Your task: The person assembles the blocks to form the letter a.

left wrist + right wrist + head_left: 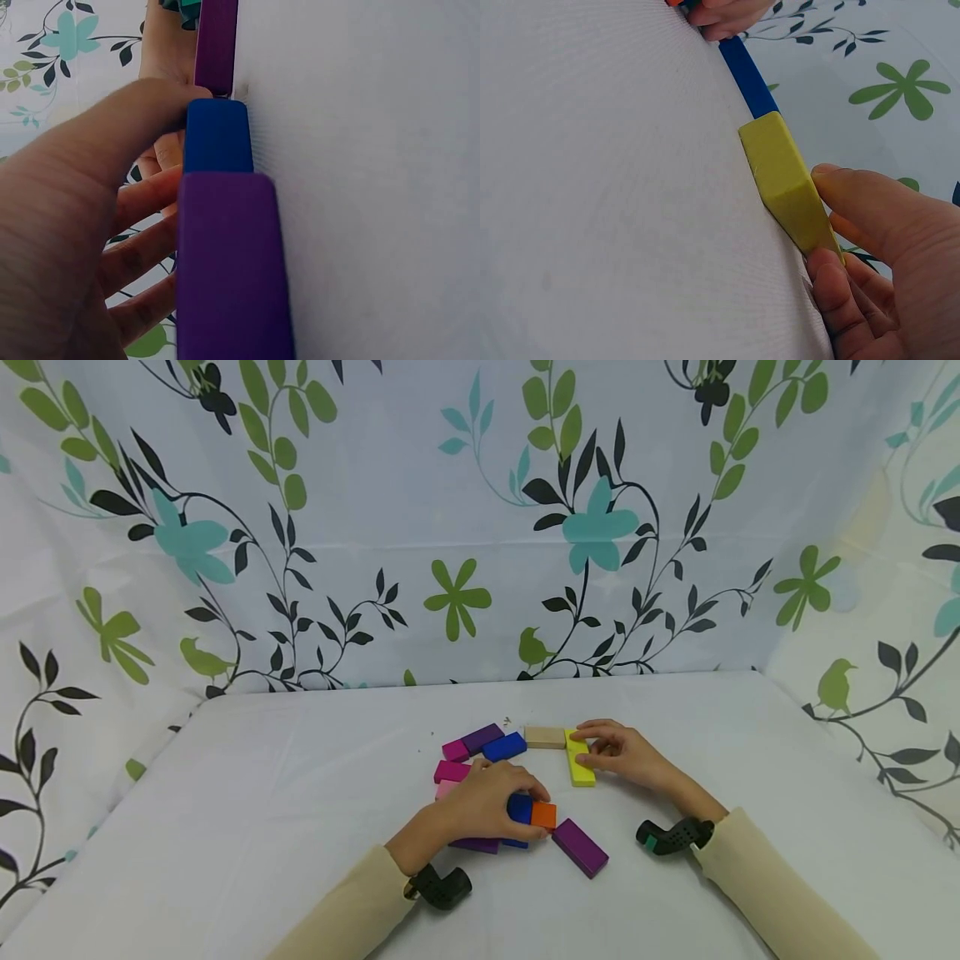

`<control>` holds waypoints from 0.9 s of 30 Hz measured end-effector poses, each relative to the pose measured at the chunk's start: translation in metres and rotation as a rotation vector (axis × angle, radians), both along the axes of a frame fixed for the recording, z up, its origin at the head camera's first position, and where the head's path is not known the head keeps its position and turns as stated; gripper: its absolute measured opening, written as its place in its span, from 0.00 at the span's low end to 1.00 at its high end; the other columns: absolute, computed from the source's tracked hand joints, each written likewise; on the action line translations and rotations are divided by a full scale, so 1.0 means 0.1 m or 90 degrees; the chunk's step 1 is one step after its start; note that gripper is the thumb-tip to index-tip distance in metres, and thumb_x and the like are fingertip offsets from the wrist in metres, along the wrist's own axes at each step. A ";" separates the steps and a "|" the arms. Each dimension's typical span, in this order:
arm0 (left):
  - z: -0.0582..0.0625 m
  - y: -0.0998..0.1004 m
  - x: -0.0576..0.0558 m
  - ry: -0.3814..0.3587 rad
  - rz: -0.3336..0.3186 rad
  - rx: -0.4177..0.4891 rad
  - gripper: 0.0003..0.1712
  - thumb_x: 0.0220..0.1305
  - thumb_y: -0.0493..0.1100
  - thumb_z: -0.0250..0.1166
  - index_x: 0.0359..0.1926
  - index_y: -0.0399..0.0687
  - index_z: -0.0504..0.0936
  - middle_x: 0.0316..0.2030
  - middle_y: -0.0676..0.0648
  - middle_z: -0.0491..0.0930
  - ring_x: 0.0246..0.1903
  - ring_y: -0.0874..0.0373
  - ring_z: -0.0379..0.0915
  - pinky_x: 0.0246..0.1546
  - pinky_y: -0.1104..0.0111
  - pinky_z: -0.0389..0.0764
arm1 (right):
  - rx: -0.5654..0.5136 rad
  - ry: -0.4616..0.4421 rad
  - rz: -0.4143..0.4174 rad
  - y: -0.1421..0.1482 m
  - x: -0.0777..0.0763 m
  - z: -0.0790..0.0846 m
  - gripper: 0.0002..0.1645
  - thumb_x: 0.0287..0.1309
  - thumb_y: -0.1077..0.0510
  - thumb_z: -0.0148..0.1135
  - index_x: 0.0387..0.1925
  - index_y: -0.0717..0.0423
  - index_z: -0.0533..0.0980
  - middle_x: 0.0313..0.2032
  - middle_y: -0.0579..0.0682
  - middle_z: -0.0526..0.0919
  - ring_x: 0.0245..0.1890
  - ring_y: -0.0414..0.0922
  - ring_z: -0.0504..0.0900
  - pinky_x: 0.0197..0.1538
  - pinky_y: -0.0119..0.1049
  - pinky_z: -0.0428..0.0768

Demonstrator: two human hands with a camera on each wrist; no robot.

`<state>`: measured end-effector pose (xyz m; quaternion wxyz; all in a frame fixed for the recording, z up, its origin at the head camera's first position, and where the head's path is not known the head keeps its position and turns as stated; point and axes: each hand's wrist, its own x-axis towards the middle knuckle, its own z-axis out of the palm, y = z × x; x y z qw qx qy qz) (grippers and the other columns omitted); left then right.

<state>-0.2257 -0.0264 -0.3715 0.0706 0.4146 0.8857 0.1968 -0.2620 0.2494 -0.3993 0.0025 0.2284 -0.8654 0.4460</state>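
Observation:
In the head view, my left hand (491, 802) reaches over a group of wooden blocks, its thumb and a finger on either side of an orange block (543, 815). A blue block (519, 807) lies right beside the orange one, partly under the hand. The left wrist view has the thumb beside a blue block (217, 135), behind a nearer purple block (232, 270); the orange block is hidden there. My right hand (626, 756) pinches a yellow block (579, 768), which lies flat with its far end against a tan block (545, 737). Thumb and fingers also meet the yellow block (780, 169) in the right wrist view.
A blue block (504, 747), a dark purple block (482, 738) and pink blocks (452, 772) curve round the left side. Another purple block (580, 848) lies angled near the orange one. All rest on a white tablecloth (300, 777), with a patterned curtain (360, 527) behind.

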 end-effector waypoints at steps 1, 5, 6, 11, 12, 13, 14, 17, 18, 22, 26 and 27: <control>0.00 0.01 0.00 0.002 -0.002 -0.003 0.23 0.55 0.61 0.70 0.50 0.59 0.84 0.44 0.60 0.82 0.51 0.62 0.70 0.58 0.47 0.59 | -0.002 0.000 0.002 0.01 0.00 0.00 0.22 0.59 0.62 0.66 0.54 0.65 0.77 0.61 0.65 0.70 0.39 0.44 0.76 0.41 0.26 0.76; 0.01 0.03 0.00 0.002 -0.001 -0.011 0.22 0.57 0.59 0.70 0.50 0.58 0.84 0.45 0.59 0.82 0.51 0.61 0.70 0.58 0.48 0.59 | -0.006 0.000 0.002 0.03 0.00 0.00 0.21 0.60 0.62 0.66 0.54 0.66 0.77 0.62 0.66 0.70 0.39 0.43 0.76 0.41 0.26 0.76; 0.01 0.03 0.00 0.000 0.001 -0.013 0.22 0.57 0.59 0.69 0.50 0.58 0.84 0.46 0.59 0.82 0.52 0.61 0.70 0.58 0.48 0.59 | -0.007 -0.001 0.002 0.03 0.00 0.00 0.21 0.60 0.62 0.66 0.55 0.65 0.77 0.62 0.65 0.69 0.39 0.44 0.76 0.41 0.26 0.76; 0.00 0.06 -0.02 -0.003 0.007 -0.008 0.21 0.61 0.58 0.67 0.52 0.57 0.83 0.48 0.58 0.82 0.53 0.59 0.70 0.59 0.48 0.60 | -0.004 0.003 -0.001 0.06 -0.02 -0.01 0.22 0.60 0.61 0.66 0.55 0.64 0.77 0.62 0.65 0.70 0.40 0.44 0.76 0.41 0.26 0.76; 0.00 0.06 -0.03 -0.001 0.008 -0.004 0.21 0.61 0.58 0.66 0.52 0.57 0.83 0.48 0.57 0.82 0.53 0.59 0.70 0.59 0.48 0.60 | -0.003 0.004 -0.001 0.07 -0.03 -0.01 0.22 0.60 0.61 0.66 0.55 0.64 0.77 0.62 0.65 0.70 0.40 0.44 0.76 0.41 0.26 0.76; 0.00 0.06 -0.03 -0.001 0.010 0.000 0.21 0.62 0.57 0.66 0.52 0.56 0.83 0.48 0.57 0.82 0.53 0.59 0.70 0.59 0.48 0.60 | -0.001 0.007 0.000 0.07 -0.03 -0.01 0.22 0.60 0.60 0.66 0.55 0.64 0.77 0.62 0.65 0.70 0.40 0.44 0.76 0.41 0.26 0.76; -0.01 0.06 -0.04 0.000 0.011 0.003 0.20 0.62 0.57 0.66 0.52 0.56 0.83 0.48 0.57 0.82 0.53 0.59 0.70 0.59 0.49 0.61 | -0.001 0.008 0.000 0.07 -0.04 -0.01 0.22 0.60 0.60 0.66 0.55 0.63 0.77 0.61 0.65 0.70 0.40 0.44 0.76 0.41 0.26 0.77; -0.02 0.06 -0.04 0.003 0.016 0.012 0.20 0.62 0.57 0.66 0.52 0.55 0.83 0.47 0.57 0.82 0.52 0.60 0.71 0.58 0.51 0.62 | -0.004 0.002 0.001 0.07 -0.06 -0.02 0.22 0.60 0.59 0.66 0.55 0.63 0.78 0.62 0.65 0.69 0.39 0.43 0.76 0.42 0.26 0.77; -0.02 0.06 -0.04 0.004 0.018 0.015 0.20 0.62 0.57 0.67 0.52 0.55 0.83 0.47 0.57 0.82 0.52 0.61 0.72 0.58 0.51 0.62 | -0.006 0.000 0.002 0.06 -0.06 -0.02 0.22 0.60 0.59 0.66 0.55 0.63 0.78 0.62 0.65 0.69 0.39 0.43 0.76 0.42 0.26 0.77; -0.03 0.07 -0.04 -0.006 0.024 0.031 0.21 0.61 0.58 0.67 0.51 0.54 0.83 0.45 0.57 0.83 0.49 0.63 0.73 0.56 0.54 0.64 | -0.013 -0.009 0.007 0.05 -0.05 -0.03 0.22 0.60 0.60 0.67 0.54 0.64 0.78 0.62 0.66 0.69 0.39 0.43 0.75 0.41 0.27 0.77; -0.03 0.09 -0.03 -0.018 0.023 0.043 0.22 0.61 0.59 0.66 0.51 0.53 0.83 0.44 0.58 0.83 0.47 0.64 0.74 0.55 0.55 0.64 | -0.020 -0.013 0.011 0.04 -0.03 -0.02 0.22 0.59 0.60 0.67 0.54 0.65 0.78 0.62 0.66 0.69 0.39 0.44 0.75 0.41 0.27 0.76; -0.03 0.10 -0.03 -0.017 0.020 0.045 0.23 0.61 0.59 0.66 0.51 0.53 0.83 0.43 0.58 0.83 0.47 0.64 0.74 0.55 0.55 0.64 | -0.023 -0.014 0.011 0.04 -0.03 -0.02 0.22 0.59 0.60 0.67 0.54 0.65 0.78 0.62 0.66 0.69 0.39 0.44 0.75 0.41 0.27 0.76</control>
